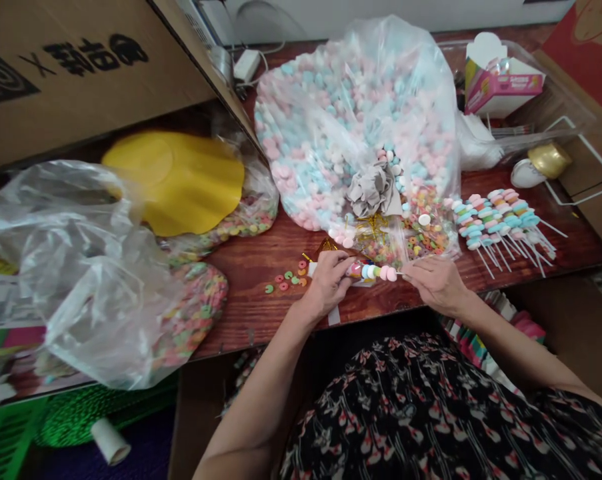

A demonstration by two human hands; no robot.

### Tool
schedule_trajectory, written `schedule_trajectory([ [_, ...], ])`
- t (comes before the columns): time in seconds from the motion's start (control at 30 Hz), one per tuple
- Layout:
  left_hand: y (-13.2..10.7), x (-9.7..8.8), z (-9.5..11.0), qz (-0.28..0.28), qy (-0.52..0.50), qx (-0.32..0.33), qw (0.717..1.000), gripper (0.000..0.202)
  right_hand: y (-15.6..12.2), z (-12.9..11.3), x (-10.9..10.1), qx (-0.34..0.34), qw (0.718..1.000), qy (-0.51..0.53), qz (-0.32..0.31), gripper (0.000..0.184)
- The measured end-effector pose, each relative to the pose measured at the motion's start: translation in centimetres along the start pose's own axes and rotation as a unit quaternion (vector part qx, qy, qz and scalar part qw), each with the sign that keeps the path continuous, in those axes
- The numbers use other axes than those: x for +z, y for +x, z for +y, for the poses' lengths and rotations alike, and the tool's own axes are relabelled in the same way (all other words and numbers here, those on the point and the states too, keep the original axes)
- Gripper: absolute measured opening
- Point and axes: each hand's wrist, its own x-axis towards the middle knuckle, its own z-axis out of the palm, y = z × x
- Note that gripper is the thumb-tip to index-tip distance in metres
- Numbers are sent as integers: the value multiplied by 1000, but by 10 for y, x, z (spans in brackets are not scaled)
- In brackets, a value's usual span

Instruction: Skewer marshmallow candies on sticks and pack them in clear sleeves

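Note:
My left hand (331,280) is closed, its fingertips pinched on the left end of a candy skewer (375,271) strung with pink, white and blue rounds. My right hand (433,281) is closed on the stick's right end. The skewer lies level between both hands over the front edge of the wooden table (261,307). Loose coloured ring candies (287,280) lie just left of my left hand. A row of finished candy skewers (495,220) rests to the right.
A big clear bag of pink, blue and white candies (351,127) stands behind my hands. Bags of coloured rings (191,320) and a yellow lid (181,180) lie left, under a cardboard box (81,60). A pink-white carton (501,77) sits at the back right.

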Motion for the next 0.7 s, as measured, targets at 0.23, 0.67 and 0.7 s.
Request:
schedule_trajectory([
  [0.23,33,-15,24,-103,-65,27,992,22,15,2,-36,-43,997,-54,45,22],
  [0.67,59,4,58,-154,-152,-47,975,38,44,8,-78,-122,972,-144,-138,19],
  [0.7,60,3,58,-154,-152,-49,975,41,48,9,-80,-119,970,-144,-153,18],
])
